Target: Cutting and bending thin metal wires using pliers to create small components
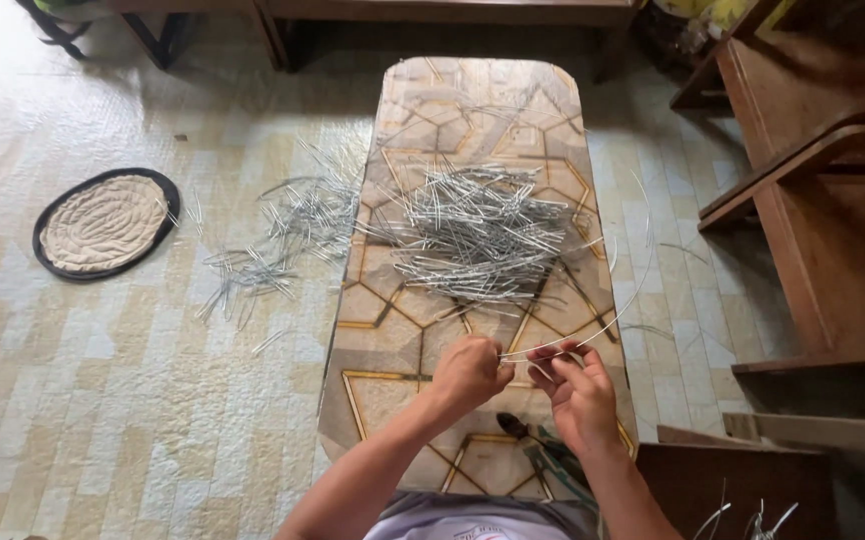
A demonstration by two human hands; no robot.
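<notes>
Two hands work over a long table (393,340) with a brown and gold pattern. The left hand (470,372) is curled almost into a fist and pinches the near end of a thin wire (621,305). The right hand (579,388) is at 3 o'clock from it, very close, with its fingers bent around the same end of the wire. From the hands the wire bends up and away toward 1 o'clock, past the table's right edge.

At 12 o'clock from the hands, a big pile of short wire pieces (473,235) lies in the middle of the table. More wire pieces (283,235) are spread on the tiled floor at 10 o'clock. Farther left on the floor lies a round mat (105,222) with a black edge. Pliers (543,450) lie on the table just below the right hand.
</notes>
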